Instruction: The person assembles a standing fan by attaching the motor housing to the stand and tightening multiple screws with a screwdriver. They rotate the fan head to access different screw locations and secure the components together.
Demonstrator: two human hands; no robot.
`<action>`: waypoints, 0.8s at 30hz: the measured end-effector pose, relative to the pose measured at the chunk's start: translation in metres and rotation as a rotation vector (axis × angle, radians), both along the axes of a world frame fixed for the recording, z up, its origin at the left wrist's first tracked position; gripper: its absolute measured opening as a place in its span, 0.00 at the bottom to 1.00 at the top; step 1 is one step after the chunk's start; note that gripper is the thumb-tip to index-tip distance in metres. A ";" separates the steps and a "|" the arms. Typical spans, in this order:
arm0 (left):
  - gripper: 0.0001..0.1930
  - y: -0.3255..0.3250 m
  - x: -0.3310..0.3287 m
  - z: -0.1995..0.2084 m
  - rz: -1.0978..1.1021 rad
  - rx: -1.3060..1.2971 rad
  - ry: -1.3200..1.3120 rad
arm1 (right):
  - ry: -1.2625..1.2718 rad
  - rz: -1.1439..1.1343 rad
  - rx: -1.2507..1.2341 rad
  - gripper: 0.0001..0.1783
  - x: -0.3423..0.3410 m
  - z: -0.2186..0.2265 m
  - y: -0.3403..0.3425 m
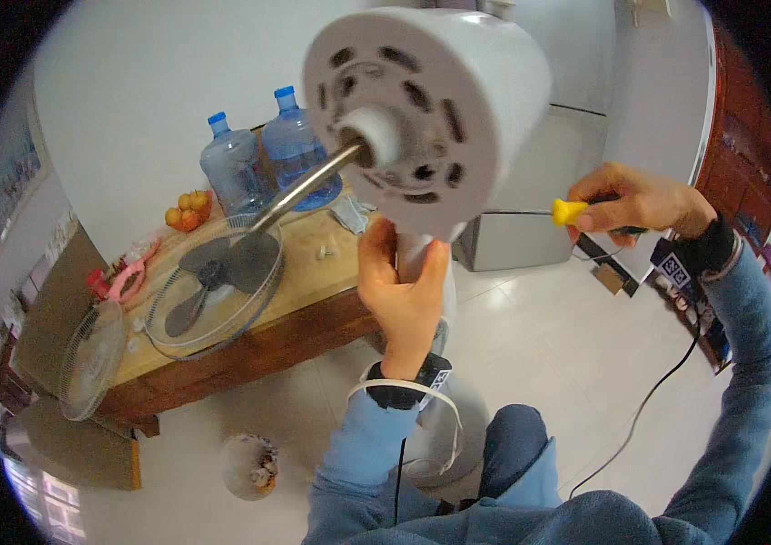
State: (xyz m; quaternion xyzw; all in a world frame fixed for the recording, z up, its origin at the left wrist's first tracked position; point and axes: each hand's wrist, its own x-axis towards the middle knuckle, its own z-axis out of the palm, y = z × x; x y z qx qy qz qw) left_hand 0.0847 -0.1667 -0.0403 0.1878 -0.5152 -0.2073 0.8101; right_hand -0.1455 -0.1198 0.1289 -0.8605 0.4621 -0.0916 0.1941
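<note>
A white fan motor housing [458,100] with slotted vents fills the upper middle, its bare metal shaft [308,186] pointing down and to the left. My left hand [404,291] is closed around the white neck just below the housing. Off to the right and apart from the fan, my right hand [640,202] is closed on a yellow-handled screwdriver [569,213]; most of it is hidden by the fingers. On the wooden table lie dark fan blades [245,261] inside a round wire grille [213,342]. A second grille [95,363] leans at the table's left end.
Two blue water bottles [233,163] stand at the table's back, near a bag of orange fruit [188,211]. A pink ring-shaped thing [128,282] lies at left. A waste bin [249,468] stands on the tiled floor. A grey cabinet [517,241] stands behind the fan.
</note>
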 end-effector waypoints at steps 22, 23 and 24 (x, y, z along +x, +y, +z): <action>0.25 0.006 -0.003 0.008 -0.011 0.030 -0.001 | 0.385 0.236 -1.158 0.17 -0.006 -0.026 -0.017; 0.25 0.006 -0.002 0.007 -0.018 0.039 0.001 | 0.426 0.260 -1.389 0.16 -0.007 -0.031 -0.016; 0.25 0.005 -0.002 0.006 -0.026 0.043 0.001 | 0.436 0.252 -1.419 0.16 -0.008 -0.037 -0.016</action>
